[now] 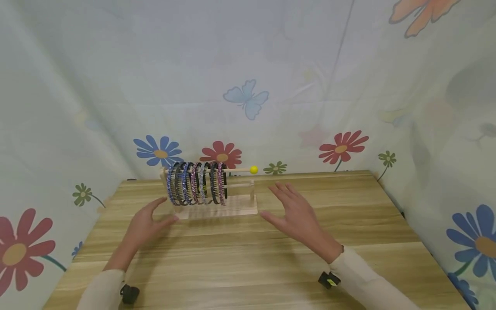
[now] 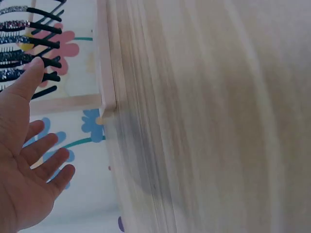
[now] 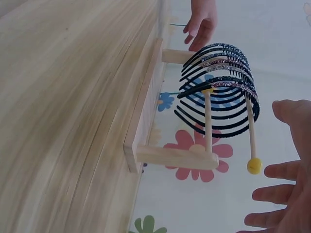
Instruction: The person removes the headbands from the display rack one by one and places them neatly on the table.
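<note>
A wooden rack (image 1: 240, 207) stands on the table with several glittery toothed headbands (image 1: 193, 185) hung on its rods, in blue, dark, pink and silver. They are gathered toward its left and middle. A yellow ball (image 1: 253, 169) caps the right end of the upper rod. My left hand (image 1: 145, 226) is at the rack's left end, thumb and fingers spread, holding nothing; whether it touches the base I cannot tell. Off the right end, my right hand (image 1: 298, 217) hovers with straight fingers, apart from the yellow ball in the right wrist view and holding nothing.
The rack rests toward the back of a wood-grain table (image 1: 232, 258). Behind and at both sides hangs a pale cloth (image 1: 193, 86) printed with flowers and a butterfly. Small black devices (image 1: 129, 294) are strapped at both wrists.
</note>
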`<state>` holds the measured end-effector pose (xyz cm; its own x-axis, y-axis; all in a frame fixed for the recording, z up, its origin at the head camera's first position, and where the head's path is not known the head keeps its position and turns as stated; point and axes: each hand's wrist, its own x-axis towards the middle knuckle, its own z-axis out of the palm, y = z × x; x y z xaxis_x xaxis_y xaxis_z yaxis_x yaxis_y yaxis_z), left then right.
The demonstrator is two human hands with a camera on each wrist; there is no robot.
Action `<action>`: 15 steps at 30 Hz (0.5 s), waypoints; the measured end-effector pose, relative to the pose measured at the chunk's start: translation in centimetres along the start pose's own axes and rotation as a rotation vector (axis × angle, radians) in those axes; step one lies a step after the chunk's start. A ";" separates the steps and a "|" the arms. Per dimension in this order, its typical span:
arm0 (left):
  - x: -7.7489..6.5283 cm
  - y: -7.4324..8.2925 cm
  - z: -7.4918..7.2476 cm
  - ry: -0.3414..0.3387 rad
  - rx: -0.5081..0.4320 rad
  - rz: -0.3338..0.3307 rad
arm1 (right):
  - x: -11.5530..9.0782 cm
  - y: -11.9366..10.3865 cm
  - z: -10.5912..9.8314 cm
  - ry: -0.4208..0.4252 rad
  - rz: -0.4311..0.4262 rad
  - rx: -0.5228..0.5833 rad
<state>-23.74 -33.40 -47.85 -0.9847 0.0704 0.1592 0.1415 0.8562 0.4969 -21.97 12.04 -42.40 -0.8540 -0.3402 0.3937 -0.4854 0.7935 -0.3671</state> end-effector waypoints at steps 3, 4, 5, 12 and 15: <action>0.6 -0.6 -0.1 -0.028 -0.032 -0.007 | 0.5 -0.7 0.4 0.008 0.015 0.041; 0.8 -0.7 -0.1 -0.036 -0.041 -0.006 | 0.7 -0.9 0.5 0.013 0.015 0.059; 1.0 -0.8 -0.1 -0.045 -0.056 -0.007 | 0.9 -1.2 0.6 0.020 0.014 0.081; 2.1 -1.5 0.1 -0.116 -0.139 -0.033 | 2.6 -2.1 1.9 0.032 -0.020 0.275; 2.5 -2.0 0.5 -0.135 -0.164 -0.029 | 3.2 -2.4 2.7 -0.002 -0.018 0.362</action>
<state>-26.53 -34.64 -48.86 -0.9917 0.1244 0.0322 0.1166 0.7649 0.6335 -24.08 7.72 -42.50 -0.8450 -0.3540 0.4009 -0.5348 0.5575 -0.6349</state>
